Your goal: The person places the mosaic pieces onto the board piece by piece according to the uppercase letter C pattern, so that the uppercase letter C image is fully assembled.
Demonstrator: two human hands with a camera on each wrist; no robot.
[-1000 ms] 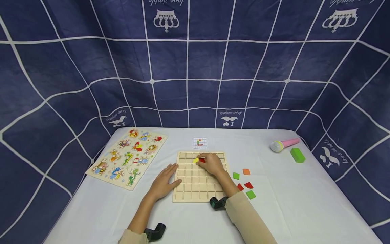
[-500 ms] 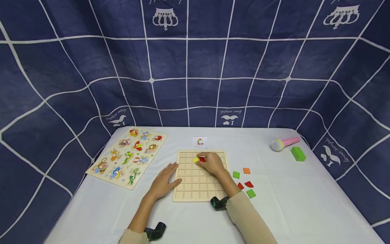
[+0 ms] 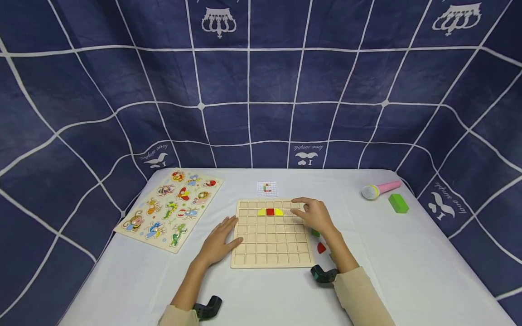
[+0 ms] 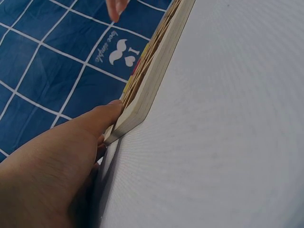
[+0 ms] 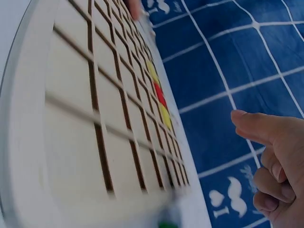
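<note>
A wooden grid board (image 3: 272, 248) lies on the white table. In one of its upper rows a red square tile (image 3: 270, 212) sits between two yellow tiles, a left yellow tile (image 3: 261, 212) and a right yellow tile (image 3: 279, 212). My left hand (image 3: 217, 243) rests at the board's left edge, fingers straight, the thumb on its rim in the left wrist view. Over the board's upper right side is my right hand (image 3: 317, 216), index finger and thumb apart, holding nothing; the right wrist view shows its other fingers (image 5: 273, 183) bent.
Right of the board lie a red tile (image 3: 321, 247) and a green tile (image 3: 315, 232), partly covered by the right arm. A small pattern card (image 3: 267, 188) is behind the board. An insect puzzle (image 3: 169, 210) lies left; a toy microphone (image 3: 380, 189) and green block (image 3: 398, 203) lie right.
My right hand has let go of the tiles and moved right, uncovering the red square and the right yellow tile. The left hand has stayed put.
</note>
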